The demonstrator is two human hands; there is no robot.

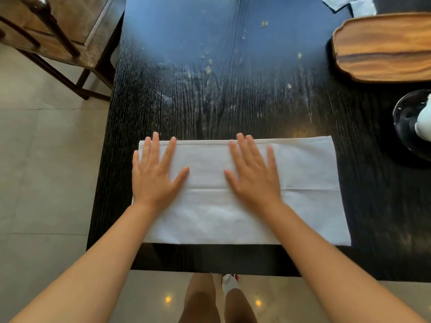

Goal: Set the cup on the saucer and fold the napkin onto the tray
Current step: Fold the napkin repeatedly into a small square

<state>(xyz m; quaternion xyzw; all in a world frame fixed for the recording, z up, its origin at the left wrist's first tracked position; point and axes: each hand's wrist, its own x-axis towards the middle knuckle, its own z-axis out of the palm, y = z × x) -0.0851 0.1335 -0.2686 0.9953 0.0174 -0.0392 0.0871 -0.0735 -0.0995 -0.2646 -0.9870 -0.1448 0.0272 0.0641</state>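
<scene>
A white napkin point(303, 183) lies flat as a wide rectangle near the front edge of the dark table point(221, 94), with a crease line across its middle. My left hand point(155, 174) presses flat on its left end, fingers spread. My right hand point(254, 176) lies flat on its middle, fingers spread too. A wooden tray point(384, 47) sits at the back right, bare in its visible part. At the right edge a dark glossy saucer point(405, 127) holds a white cup point(424, 122), mostly cut off by the frame.
A wooden chair point(58, 33) stands left of the table on the tiled floor. Pale folded cloths or papers point(349, 4) lie at the table's far right. Crumbs and streaks mark the table top. My legs show below the table's front edge.
</scene>
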